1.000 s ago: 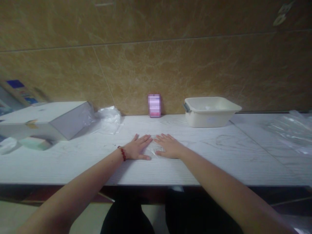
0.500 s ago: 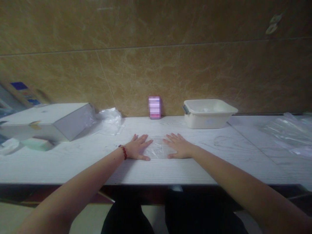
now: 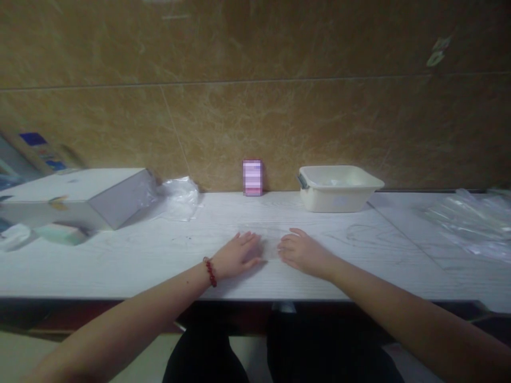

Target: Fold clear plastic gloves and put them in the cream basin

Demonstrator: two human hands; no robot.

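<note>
A small clear plastic bag (image 3: 271,246) lies flat on the white wood-grain table (image 3: 139,271) between my hands. My left hand (image 3: 238,255), below a red bead bracelet, rests at the bag's left side with its thumb apart from the fingers. At the bag's right edge is my right hand (image 3: 302,252), its fingers curled and close together, the thumb hidden. Whether the right fingertips pinch the film cannot be made out.
A cream basin (image 3: 339,198) and an upright phone-like item (image 3: 253,178) stand by the wall. A white box (image 3: 75,186) and crumpled plastic (image 3: 179,199) are at the left. More clear bags (image 3: 475,213) lie at the right.
My left hand has moved right and nearer the table's front edge. My right hand has shifted slightly right and nearer, and its fingers have gone from spread to curled.
</note>
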